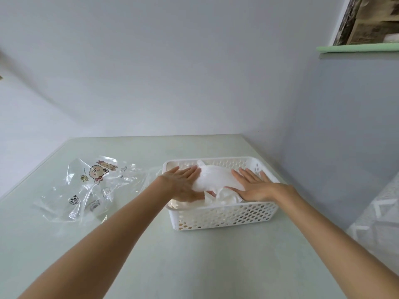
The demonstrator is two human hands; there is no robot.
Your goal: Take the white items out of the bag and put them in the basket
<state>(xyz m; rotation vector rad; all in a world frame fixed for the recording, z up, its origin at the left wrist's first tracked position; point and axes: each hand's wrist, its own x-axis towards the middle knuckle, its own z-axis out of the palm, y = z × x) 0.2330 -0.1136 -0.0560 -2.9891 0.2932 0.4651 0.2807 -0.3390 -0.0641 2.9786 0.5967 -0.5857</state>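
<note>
— Pressing flat, aren't we? Our left hand [183, 184] and right hand [252, 186] lie with straight fingers, each grip wide and holding nothing, on the white items [218, 178] in the white basket [222, 216].

— Yes; we should push evenly, tucking edges below the rim. The clear bag [86, 188] lies crumpled on the surface [194, 266], seemingly emptied.
</note>
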